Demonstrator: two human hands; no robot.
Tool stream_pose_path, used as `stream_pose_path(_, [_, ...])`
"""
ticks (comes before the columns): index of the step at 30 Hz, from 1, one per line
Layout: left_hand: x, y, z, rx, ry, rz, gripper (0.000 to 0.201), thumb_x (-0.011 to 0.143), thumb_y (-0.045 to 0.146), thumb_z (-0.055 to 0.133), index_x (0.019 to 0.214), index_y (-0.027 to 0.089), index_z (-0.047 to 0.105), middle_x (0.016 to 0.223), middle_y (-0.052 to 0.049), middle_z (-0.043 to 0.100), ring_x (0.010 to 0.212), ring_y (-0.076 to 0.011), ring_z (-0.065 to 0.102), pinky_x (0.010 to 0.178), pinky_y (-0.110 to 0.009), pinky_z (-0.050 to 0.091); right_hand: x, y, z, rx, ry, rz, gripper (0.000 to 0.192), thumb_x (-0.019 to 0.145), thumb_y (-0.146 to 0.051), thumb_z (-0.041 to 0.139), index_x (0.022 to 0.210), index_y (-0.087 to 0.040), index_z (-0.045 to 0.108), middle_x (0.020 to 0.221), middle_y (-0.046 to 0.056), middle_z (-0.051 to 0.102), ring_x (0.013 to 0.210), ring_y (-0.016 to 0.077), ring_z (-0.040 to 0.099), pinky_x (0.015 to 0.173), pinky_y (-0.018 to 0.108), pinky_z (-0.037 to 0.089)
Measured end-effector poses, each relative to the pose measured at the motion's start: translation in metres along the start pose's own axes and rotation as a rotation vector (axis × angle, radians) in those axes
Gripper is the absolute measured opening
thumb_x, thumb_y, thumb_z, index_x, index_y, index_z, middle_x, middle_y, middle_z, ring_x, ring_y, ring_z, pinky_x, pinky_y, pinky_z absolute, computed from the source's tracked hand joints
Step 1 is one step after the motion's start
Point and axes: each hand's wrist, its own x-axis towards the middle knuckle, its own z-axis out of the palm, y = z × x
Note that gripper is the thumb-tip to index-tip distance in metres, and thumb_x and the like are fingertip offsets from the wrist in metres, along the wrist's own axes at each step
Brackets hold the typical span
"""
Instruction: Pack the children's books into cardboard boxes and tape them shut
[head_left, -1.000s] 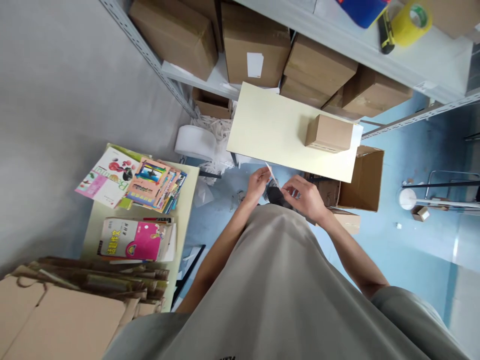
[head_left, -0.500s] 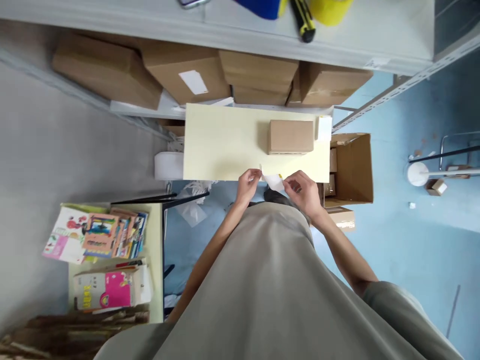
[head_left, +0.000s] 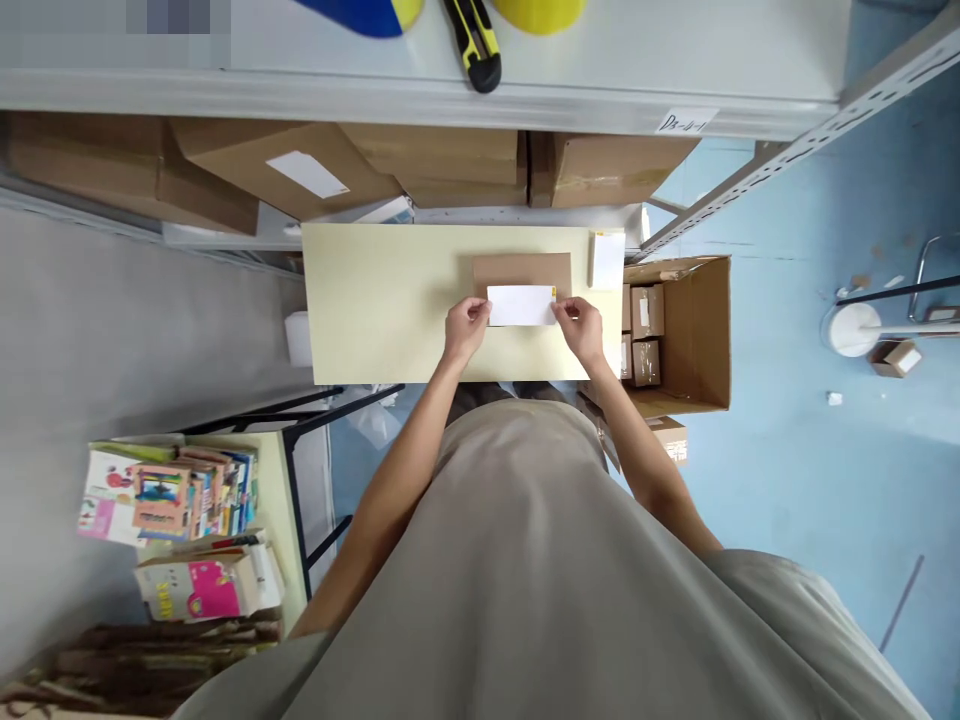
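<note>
In the head view, the left hand (head_left: 465,328) and the right hand (head_left: 581,325) hold a white label (head_left: 521,305) stretched flat between them, each grip closed on one short end: the left fingertips pinch its left edge, the right fingertips its right edge. The label lies over the near side of a small brown cardboard box (head_left: 522,270), which sits on the pale yellow desk (head_left: 375,300) toward its right half. Whether the label already touches the box top cannot be told. A small yellow mark shows at the label's far right corner.

Just right of the box, near the desk's far right corner, lies a small pad of white sheets (head_left: 607,259). Right of the desk, on the blue floor (head_left: 787,480), stands an open carton (head_left: 709,330) with smaller packed boxes inside. Beyond the desk a metal shelf unit (head_left: 420,95) carries large brown cartons (head_left: 285,170) below, and on its upper board a yellow-and-black utility knife (head_left: 474,45) lies between a blue object and a yellow one, both cut off by the frame edge. At near left, a second desk (head_left: 274,490) holds a spread of colourful booklets (head_left: 165,495) and a pink-covered book (head_left: 202,588), with flattened cardboard (head_left: 135,660) nearer still.
</note>
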Motion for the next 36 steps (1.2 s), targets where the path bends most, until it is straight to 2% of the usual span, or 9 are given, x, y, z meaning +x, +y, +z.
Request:
stream_pose_path(4, [0.036, 0.008, 0.005, 0.096, 0.015, -0.024, 0.013, 0.101, 0.027, 0.072, 0.092, 0.020, 0.079, 0.100, -0.009, 0.086, 0.099, -0.0253, 0.080, 0.097, -0.036, 0.061, 0.055, 0.004, 0.021, -0.117, -0.033, 0.107, 0.030, 0.106, -0.051, 0.066, 0.093, -0.024, 0.069, 0.102, 0.013, 0.084, 0.097, 0.0318, 0.078, 0.098, 0.049, 0.064])
stream_pose_path(7, [0.046, 0.009, 0.007, 0.129, 0.019, -0.071, 0.013, 0.101, 0.027, 0.073, 0.091, 0.021, 0.079, 0.101, -0.009, 0.087, 0.099, -0.0266, 0.079, 0.096, -0.037, 0.060, 0.072, 0.006, 0.029, -0.226, -0.058, 0.157, 0.022, 0.105, -0.043, 0.065, 0.094, -0.024, 0.069, 0.106, 0.015, 0.083, 0.102, 0.0355, 0.078, 0.104, 0.055, 0.063])
stream_pose_path(14, [0.045, 0.013, 0.007, 0.166, -0.027, -0.128, 0.014, 0.103, 0.027, 0.070, 0.094, 0.020, 0.079, 0.109, -0.010, 0.087, 0.107, -0.0271, 0.078, 0.098, -0.035, 0.058, 0.073, 0.016, 0.027, -0.291, -0.121, 0.101, 0.018, 0.105, -0.039, 0.062, 0.099, -0.024, 0.069, 0.116, 0.018, 0.083, 0.108, 0.0358, 0.077, 0.105, 0.054, 0.065])
stream_pose_path(20, [0.047, 0.019, 0.013, 0.267, 0.007, -0.133, 0.017, 0.104, 0.026, 0.070, 0.089, 0.022, 0.077, 0.105, -0.011, 0.085, 0.109, -0.0297, 0.077, 0.102, -0.038, 0.057, 0.080, 0.018, 0.032, -0.358, -0.122, 0.109, 0.018, 0.105, -0.039, 0.062, 0.099, -0.024, 0.072, 0.117, 0.020, 0.082, 0.113, 0.0387, 0.078, 0.112, 0.058, 0.063])
stream_pose_path(26, [0.050, 0.020, 0.015, 0.301, 0.003, -0.144, 0.014, 0.103, 0.025, 0.070, 0.093, 0.021, 0.079, 0.107, -0.013, 0.085, 0.113, -0.0302, 0.077, 0.104, -0.037, 0.056, 0.081, 0.019, 0.039, -0.357, -0.080, 0.074, 0.014, 0.103, -0.033, 0.063, 0.096, -0.024, 0.072, 0.111, 0.021, 0.080, 0.109, 0.0405, 0.076, 0.113, 0.065, 0.064])
stream_pose_path(32, [0.052, 0.020, 0.010, 0.296, -0.020, -0.161, 0.015, 0.102, 0.028, 0.069, 0.094, 0.021, 0.079, 0.110, -0.011, 0.087, 0.110, -0.0291, 0.077, 0.101, -0.038, 0.057, 0.081, 0.016, 0.033, -0.378, -0.112, 0.085, 0.013, 0.104, -0.028, 0.065, 0.095, -0.024, 0.074, 0.106, 0.017, 0.081, 0.108, 0.0395, 0.077, 0.110, 0.061, 0.065])
stream_pose_path(34, [0.052, 0.020, 0.009, 0.292, -0.023, -0.158, 0.015, 0.101, 0.028, 0.068, 0.093, 0.021, 0.079, 0.109, -0.010, 0.087, 0.110, -0.0287, 0.077, 0.101, -0.038, 0.057, 0.078, 0.014, 0.030, -0.377, -0.128, 0.098, 0.014, 0.107, -0.028, 0.063, 0.106, -0.021, 0.075, 0.112, 0.018, 0.082, 0.110, 0.0392, 0.077, 0.110, 0.060, 0.064])
stream_pose_path(36, [0.052, 0.020, 0.010, 0.297, -0.023, -0.154, 0.015, 0.101, 0.027, 0.067, 0.093, 0.021, 0.079, 0.109, -0.010, 0.087, 0.110, -0.0283, 0.077, 0.103, -0.038, 0.057, 0.072, 0.013, 0.027, -0.357, -0.129, 0.080, 0.026, 0.111, -0.030, 0.058, 0.127, -0.017, 0.073, 0.124, 0.020, 0.081, 0.114, 0.0398, 0.077, 0.112, 0.061, 0.063])
